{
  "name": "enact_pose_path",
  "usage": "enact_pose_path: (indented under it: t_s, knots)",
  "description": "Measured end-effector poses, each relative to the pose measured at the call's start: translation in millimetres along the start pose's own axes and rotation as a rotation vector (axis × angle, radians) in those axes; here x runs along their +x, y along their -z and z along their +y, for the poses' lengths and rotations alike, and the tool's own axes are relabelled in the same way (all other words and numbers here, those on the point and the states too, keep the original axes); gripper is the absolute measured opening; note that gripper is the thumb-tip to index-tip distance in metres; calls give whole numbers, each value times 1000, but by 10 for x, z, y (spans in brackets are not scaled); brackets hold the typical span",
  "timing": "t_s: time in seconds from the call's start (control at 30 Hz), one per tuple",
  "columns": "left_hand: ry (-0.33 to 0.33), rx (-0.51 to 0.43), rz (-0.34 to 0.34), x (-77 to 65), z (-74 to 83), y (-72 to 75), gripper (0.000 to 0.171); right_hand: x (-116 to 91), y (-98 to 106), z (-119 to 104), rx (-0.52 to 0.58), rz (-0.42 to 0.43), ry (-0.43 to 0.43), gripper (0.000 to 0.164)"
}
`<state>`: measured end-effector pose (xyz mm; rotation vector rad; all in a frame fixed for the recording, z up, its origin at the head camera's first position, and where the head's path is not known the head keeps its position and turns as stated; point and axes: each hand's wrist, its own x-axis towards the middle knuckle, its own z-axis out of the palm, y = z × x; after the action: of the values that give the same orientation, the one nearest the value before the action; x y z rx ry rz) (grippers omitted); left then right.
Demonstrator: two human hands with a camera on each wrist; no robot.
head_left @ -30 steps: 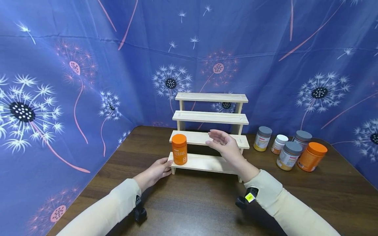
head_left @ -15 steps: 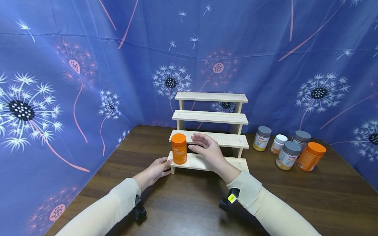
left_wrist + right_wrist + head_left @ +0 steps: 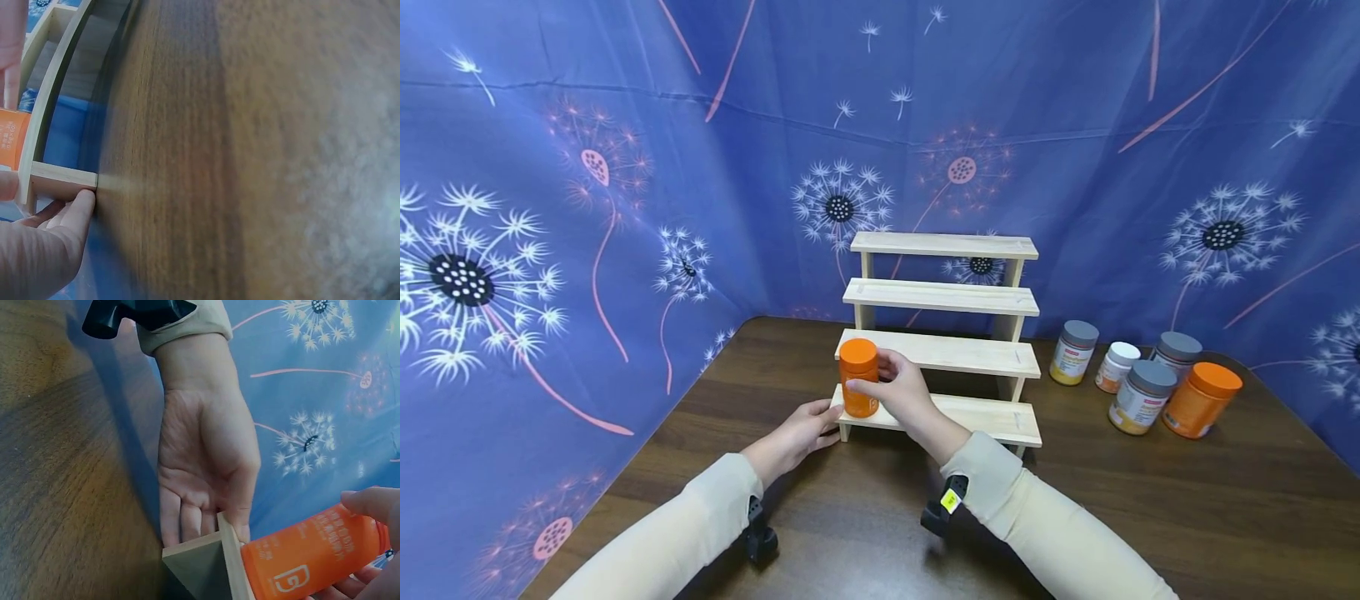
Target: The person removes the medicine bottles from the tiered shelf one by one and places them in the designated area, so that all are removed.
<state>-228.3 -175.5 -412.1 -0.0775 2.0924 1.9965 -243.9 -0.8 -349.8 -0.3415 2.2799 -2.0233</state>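
Observation:
An orange bottle [image 3: 858, 357] with an orange lid stands upright at the left end of the lowest step of a pale wooden tiered display stand [image 3: 955, 353]. My right hand [image 3: 912, 402] holds this bottle from its right side, thumb across the front and fingers behind. In the right wrist view, the thumb lies near the top of the orange bottle [image 3: 290, 557]. My left hand [image 3: 799, 432] grips the left end of the lowest step. In the left wrist view, its thumb is on top, and its fingers are at the end support [image 3: 65, 177].
On the brown wooden table [image 3: 865, 517], right of the stand, are several supplement bottles: grey-lidded ones [image 3: 1073, 352], a small white-lidded one [image 3: 1117, 367] and another orange one [image 3: 1202, 400]. A blue dandelion-print cloth [image 3: 737, 200] hangs behind.
My right hand has moved left from over the stand's right part and has taken hold of the orange bottle. The left hand has stayed at the stand's end.

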Motion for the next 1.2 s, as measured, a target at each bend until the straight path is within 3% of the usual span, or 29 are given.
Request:
enact_pose_path:
  t_s: [0.43,0.83,1.2]
  knots:
    - [-2,0,-6,9,22,-1,46,62,-31,47,-172,35,66,54]
    - [22,21,-14,-9,-16,22,47,70,-2,63,-208,-16,52,56]
    - [36,39,-18,-21,59,-3,48,93,72,50,-229,-66,67,56]
